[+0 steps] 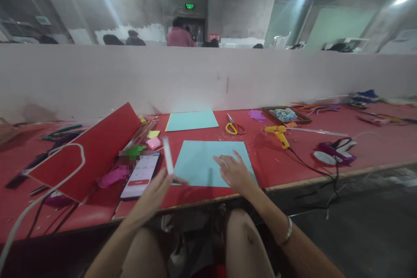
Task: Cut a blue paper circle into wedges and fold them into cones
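My left hand (155,193) is raised over the table's front edge, its fingers closed on a thin white stick-like strip (168,155) that points upward. My right hand (233,171) lies open with fingers spread, flat on a light blue sheet of paper (198,160) on the red table (280,169). A smartphone (140,175) with its screen lit lies just left of my left hand. A second light blue sheet (191,120) lies farther back.
A red paper bag (94,150) with white handles lies at the left. Yellow-handled scissors (234,127), a yellow glue gun (279,134) with its black cord, purple paper, a tray of scraps (286,115) and tape rolls (332,153) lie to the right. A white partition (208,78) backs the table; people are beyond it.
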Tool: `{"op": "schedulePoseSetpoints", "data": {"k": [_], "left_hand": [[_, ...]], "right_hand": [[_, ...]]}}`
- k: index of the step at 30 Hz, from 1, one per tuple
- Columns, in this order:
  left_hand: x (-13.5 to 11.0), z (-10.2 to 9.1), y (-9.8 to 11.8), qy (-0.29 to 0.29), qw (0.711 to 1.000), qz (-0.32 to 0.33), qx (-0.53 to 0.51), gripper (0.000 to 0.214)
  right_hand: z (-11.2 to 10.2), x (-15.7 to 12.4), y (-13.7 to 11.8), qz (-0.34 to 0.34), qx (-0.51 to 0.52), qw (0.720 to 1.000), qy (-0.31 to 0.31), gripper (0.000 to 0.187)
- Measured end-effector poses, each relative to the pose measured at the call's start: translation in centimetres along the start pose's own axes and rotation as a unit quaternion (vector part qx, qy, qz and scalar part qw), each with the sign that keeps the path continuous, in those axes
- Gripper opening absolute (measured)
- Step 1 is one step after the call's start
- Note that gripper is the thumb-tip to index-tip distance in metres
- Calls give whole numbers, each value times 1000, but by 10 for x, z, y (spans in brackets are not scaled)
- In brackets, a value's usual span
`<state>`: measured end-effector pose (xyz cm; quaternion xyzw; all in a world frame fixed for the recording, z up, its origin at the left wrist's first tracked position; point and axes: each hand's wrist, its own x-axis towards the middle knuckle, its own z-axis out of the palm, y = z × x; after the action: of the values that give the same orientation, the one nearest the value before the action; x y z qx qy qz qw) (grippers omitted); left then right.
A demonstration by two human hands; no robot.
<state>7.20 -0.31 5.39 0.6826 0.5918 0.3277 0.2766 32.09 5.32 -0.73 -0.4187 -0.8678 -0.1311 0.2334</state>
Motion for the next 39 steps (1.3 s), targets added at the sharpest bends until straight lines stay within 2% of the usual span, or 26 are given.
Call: {"op": "schedulePoseSetpoints", "data": {"k": [1,4,6,9,11,12,13,15,16,17,18,19,21,23,27,30,32,35,39], "left_hand": [[-9,13,12,-56,998,-2,-42,43],[-32,42,40,-150,986,-5,-75,35],[-41,52,51,-175,982,17,-62,31],[-46,56,52,-177,981,79,15,31],[-45,54,48,-107,979,150,91,29],[-43,54,46,-49,972,190,128,28],[-41,53,46,18,960,231,159,31],[-34,52,48,91,927,294,214,41],[-31,51,51,84,916,312,238,40],[-28,51,54,50,911,318,258,33],[-24,51,58,6,909,312,277,26],[-21,51,61,-39,909,293,294,21],[-17,51,65,-98,910,244,321,23],[-14,52,68,-129,916,215,312,23],[-14,55,66,-165,942,206,209,29],[-20,58,61,-171,938,231,191,29],[-28,57,59,-159,922,282,211,23],[-45,52,63,-94,891,360,261,15],[-66,41,80,-14,857,413,307,15]], "right_hand": [[-10,-1,-10,-31,-1,999,44,45],[-36,-5,-41,-129,-3,984,125,39],[-48,-6,-54,-131,-2,984,122,30],[-57,-9,-57,-49,63,992,98,23],[-59,-12,-51,51,207,973,84,35],[-60,-13,-48,107,309,942,72,41],[-60,-15,-45,156,419,893,51,46],[-60,-18,-41,210,611,763,2,52],[-60,-18,-39,215,676,705,-17,53],[-60,-19,-38,208,719,662,-31,51],[-61,-18,-37,199,744,637,-38,48],[-62,-17,-36,193,754,626,-41,44],[-66,-14,-35,188,749,634,-49,37],[-72,-11,-34,180,730,656,-69,27],[-84,-8,-37,174,688,699,-96,4],[-95,-12,-42,151,651,736,-105,11],[-106,-18,-46,127,627,761,-112,12],[-122,-29,-53,100,602,787,-98,12],[-130,-36,-66,74,616,778,-95,10]]}}
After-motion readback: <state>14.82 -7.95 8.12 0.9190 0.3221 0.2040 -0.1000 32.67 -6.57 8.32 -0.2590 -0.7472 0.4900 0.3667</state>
